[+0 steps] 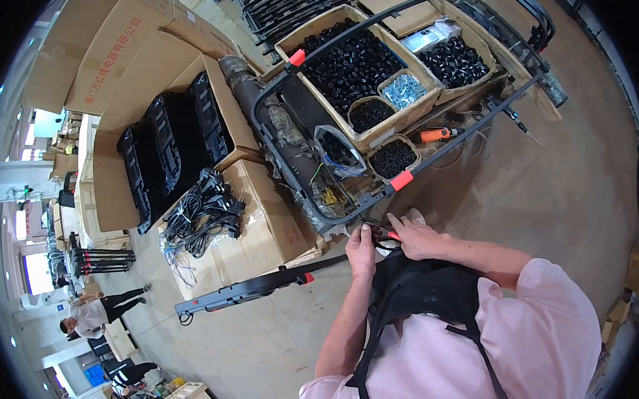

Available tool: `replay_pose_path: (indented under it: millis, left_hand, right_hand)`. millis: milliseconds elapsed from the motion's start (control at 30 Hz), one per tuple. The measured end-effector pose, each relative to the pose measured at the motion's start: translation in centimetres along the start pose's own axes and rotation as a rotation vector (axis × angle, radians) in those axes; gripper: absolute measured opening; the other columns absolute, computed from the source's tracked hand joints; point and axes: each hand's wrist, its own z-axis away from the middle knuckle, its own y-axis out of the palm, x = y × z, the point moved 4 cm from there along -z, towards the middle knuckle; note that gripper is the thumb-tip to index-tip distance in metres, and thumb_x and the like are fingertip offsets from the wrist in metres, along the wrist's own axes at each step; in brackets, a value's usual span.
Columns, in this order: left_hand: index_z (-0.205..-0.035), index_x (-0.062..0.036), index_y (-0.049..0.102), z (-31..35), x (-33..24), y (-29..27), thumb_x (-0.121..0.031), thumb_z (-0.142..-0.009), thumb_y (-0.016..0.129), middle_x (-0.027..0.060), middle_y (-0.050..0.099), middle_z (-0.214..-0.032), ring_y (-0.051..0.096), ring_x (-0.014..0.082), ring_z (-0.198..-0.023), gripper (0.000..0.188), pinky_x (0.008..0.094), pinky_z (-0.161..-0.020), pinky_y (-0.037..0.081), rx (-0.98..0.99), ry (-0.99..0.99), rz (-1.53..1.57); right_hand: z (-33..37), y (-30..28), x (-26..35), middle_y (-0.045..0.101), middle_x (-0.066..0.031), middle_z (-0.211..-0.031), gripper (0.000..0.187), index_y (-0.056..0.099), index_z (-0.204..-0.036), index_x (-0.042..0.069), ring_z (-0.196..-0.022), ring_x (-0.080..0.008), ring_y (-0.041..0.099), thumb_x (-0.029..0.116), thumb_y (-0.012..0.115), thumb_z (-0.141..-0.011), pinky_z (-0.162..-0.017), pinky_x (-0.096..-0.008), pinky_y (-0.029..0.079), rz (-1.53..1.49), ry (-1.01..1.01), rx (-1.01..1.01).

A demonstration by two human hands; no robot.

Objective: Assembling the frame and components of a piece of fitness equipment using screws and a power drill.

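Left hand [360,251] was curled closed, thumb up, on one end of a small dark piece with a red part [394,235]; the right hand [417,240] was half bent at the other end, though its grip could not be told. That piece sat between both hands, just below the black frame [378,195], near a tub of black screws [392,159].

Wkshp: parts bins [405,118], lg. ctns [271,206]
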Motion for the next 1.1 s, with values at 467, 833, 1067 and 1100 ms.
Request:
replay_pose_path:
  millis: [467, 833, 1067, 1100]
  left_hand:
    - [-0.117, -0.002, 0.07, -0.4, -0.2, 0.4, -0.027, -0.113, 0.055, -0.0022, 0.067, -0.089, 0.05, 0.0052, -0.07, 0.029, 0.0244, -0.06, 0.043, -0.02, 0.138, -0.206]
    - [-0.13, 0.0018, 0.067, -0.9, -2.4, -1.1, -0.018, -0.112, 0.049, 0.0033, 0.072, -0.108, 0.065, 0.0129, -0.094, 0.032, 0.0309, -0.087, 0.055, 0.268, 0.067, -0.365]
    - [-0.118, 0.0022, 0.071, -4.1, -6.3, -4.9, -0.019, -0.107, 0.052, 0.0101, 0.079, -0.089, 0.074, 0.0171, -0.078, 0.031, 0.0374, -0.072, 0.059, 0.281, 0.373, -0.839]
    - [-0.112, -0.0033, 0.075, -1.9, -10.3, -2.1, -0.022, -0.107, 0.052, 0.0142, 0.079, -0.086, 0.078, 0.0232, -0.079, 0.03, 0.0405, -0.074, 0.06, 0.175, 0.362, -0.869]
  right_hand:
    - [1.2, -1.7, 0.2, 0.058, -0.0299, -0.13, 0.096, 0.022, -0.167, -0.002, -0.119, -0.0429, 0.06, 0.015, 0.066, -0.084, -0.099, -0.0575, 0.043, 0.322, -0.188, -0.091]
    - [2.9, 1.9, 1.7, 0.059, -0.0279, -0.118, 0.096, 0.032, -0.164, 0.005, -0.111, -0.0464, 0.06, 0.02, 0.073, -0.079, -0.095, -0.0577, 0.05, 0.147, -0.094, -0.382]
    - [3.6, 2.8, 5.0, 0.06, -0.0284, -0.115, 0.096, 0.035, -0.165, 0.016, -0.1, -0.048, 0.067, 0.018, 0.077, -0.079, -0.091, -0.0546, 0.056, 0.073, -0.035, -0.453]
    - [4.3, 3.5, 3.7, 0.06, -0.0284, -0.115, 0.096, 0.035, -0.165, 0.016, -0.1, -0.048, 0.067, 0.018, 0.077, -0.079, -0.091, -0.0546, 0.056, 0.05, 0.022, -0.469]
